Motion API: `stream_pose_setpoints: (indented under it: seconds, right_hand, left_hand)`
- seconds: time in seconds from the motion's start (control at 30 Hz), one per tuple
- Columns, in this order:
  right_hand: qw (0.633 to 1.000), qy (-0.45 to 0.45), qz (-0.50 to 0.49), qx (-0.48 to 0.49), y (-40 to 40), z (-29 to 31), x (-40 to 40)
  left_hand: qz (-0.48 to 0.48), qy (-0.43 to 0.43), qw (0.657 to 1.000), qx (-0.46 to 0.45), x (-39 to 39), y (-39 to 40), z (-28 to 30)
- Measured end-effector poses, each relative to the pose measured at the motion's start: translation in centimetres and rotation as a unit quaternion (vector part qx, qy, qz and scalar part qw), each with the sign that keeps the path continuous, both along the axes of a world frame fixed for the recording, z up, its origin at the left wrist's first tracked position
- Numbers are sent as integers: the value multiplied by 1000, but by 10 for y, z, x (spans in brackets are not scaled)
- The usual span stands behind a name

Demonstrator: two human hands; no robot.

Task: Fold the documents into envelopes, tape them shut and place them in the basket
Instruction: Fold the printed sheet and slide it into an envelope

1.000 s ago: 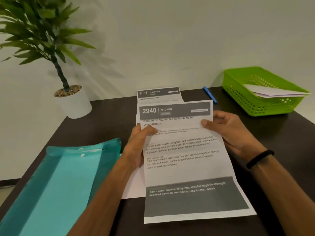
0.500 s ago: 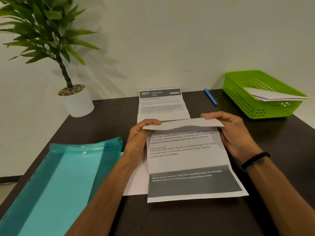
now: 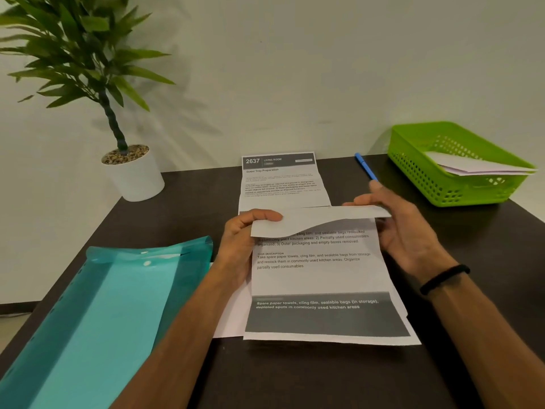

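1. Printed document (image 3: pixel 318 276) at the middle of the table (image 3: pixel 295 376), its top strip folded over toward the near edge and lifted off the sheet.
2. Left hand (image 3: pixel 240 246) pinching the fold's left end, thumb on top, fingers underneath.
3. Right hand (image 3: pixel 404 228) holding the fold's right end, fingers mostly straight and only lightly bent, paper edge across them.
4. Second document (image 3: pixel 280 180) flat behind, reaching the far edge.
5. Green basket (image 3: pixel 418 172) at the far right corner, folded paper (image 3: pixel 477 166) inside.
6. Blue pen (image 3: pixel 365 166) between second document and basket.
7. Teal folder (image 3: pixel 97 314) along the left edge; potted plant (image 3: pixel 132 172) at the far left corner.
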State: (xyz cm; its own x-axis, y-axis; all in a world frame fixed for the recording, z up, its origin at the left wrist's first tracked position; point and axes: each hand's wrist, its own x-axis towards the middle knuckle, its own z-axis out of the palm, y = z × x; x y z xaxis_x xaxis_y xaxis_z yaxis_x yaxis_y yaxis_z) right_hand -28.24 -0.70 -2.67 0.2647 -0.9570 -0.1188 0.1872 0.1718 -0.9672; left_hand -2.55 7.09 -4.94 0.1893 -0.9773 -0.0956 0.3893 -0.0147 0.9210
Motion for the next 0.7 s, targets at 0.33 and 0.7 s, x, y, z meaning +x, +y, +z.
stream_pose_setpoints:
  seconds: [0.33,0.7]
  right_hand:
    - [995,55,44,-64,2,-5,-2]
    - [979,130,114,-111,11,-9,16]
  left_hand:
    - [81,-17,997,-3,15,4,19]
    - [68,-670,730,-115,26,9,17]
